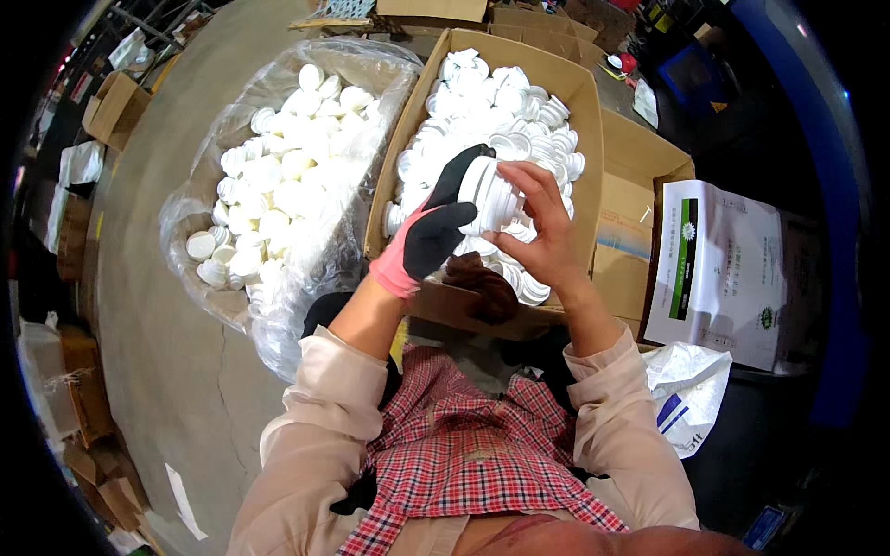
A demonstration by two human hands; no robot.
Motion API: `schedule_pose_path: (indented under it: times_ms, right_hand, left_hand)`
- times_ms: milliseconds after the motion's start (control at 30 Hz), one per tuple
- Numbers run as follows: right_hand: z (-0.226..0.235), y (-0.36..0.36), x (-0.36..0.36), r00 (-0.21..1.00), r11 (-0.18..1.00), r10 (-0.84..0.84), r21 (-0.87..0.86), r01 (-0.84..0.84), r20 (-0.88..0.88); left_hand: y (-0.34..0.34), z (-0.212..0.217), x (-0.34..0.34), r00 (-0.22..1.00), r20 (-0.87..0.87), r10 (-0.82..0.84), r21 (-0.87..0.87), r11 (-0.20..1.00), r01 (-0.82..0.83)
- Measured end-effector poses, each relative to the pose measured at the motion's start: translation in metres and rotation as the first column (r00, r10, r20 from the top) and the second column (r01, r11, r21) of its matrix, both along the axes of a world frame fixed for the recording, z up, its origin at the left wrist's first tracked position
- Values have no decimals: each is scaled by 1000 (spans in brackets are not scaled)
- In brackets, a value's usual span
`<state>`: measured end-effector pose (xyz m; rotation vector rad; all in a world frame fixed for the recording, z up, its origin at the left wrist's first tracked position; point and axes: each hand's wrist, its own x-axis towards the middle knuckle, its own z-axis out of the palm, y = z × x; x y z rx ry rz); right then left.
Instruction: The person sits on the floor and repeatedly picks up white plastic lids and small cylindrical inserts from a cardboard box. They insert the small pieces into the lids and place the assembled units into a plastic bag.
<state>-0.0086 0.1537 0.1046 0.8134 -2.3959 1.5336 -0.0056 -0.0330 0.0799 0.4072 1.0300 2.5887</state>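
Note:
A white round plastic cap (488, 196) with ridged, stepped sides is held up over the cardboard box (580, 102). My left hand (434, 233), in a black and pink glove, grips it from the left, thumb and fingers around its edge. On the other side my bare right hand (549, 232) holds it between curved fingers and thumb. Below, the box is heaped with white caps (477, 102) of like shape. A dark brown cloth (482, 285) lies at the box's near side, just under my hands.
Left of the box stands a container lined with clear plastic (199, 181), full of white caps (278, 195). An open carton (630, 185) and a printed white carton (709, 269) are at the right, with a white bag (691, 394) nearer me. Grey floor (167, 324) runs along the left.

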Motion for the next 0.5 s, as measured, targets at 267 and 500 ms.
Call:
schedule_pose_path:
  times_ms: [267, 500]
  right_hand:
    - [0, -15, 5, 991, 996, -38, 73, 48, -131]
    - [6, -24, 13, 953, 976, -180, 76, 204, -243]
  left_hand:
    - [-5, -16, -3, 741, -628, 238, -466, 647, -603]
    - [10, -20, -6, 950, -151, 274, -168, 940, -298]
